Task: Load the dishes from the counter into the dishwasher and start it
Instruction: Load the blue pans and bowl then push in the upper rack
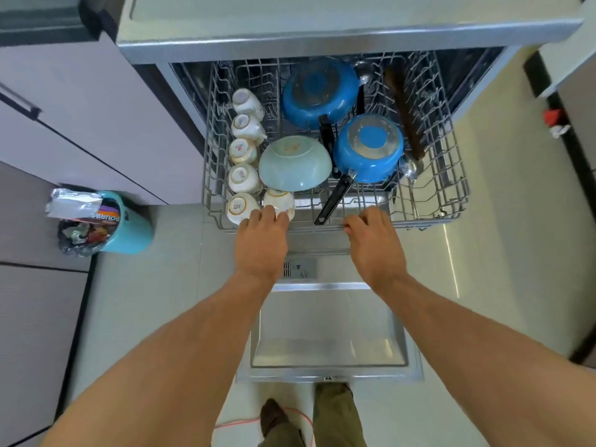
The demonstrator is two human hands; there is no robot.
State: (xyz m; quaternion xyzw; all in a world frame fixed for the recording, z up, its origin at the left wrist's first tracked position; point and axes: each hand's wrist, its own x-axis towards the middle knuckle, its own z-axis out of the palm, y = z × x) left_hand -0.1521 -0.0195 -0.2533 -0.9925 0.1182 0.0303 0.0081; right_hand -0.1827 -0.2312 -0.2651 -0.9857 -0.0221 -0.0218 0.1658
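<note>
The dishwasher's lower rack (458,188) is standing pulled out over the open door (329,333), under the counter (322,21) edge. The right hand (374,240) is curling its fingers over the rack's front rail, just right of the black handle of the small blue saucepan (367,148). The left hand (263,233) is resting at the same rail with fingers bent, its knuckles touching a white cup (279,203) (whether it is gripping the rail or the cup, I cannot tell). Beyond the hands, a pale green bowl (295,164) is lying upside down between a row of white cups (243,177) along the left side and the saucepan. A large blue pan (319,91) is sitting farther back.
</note>
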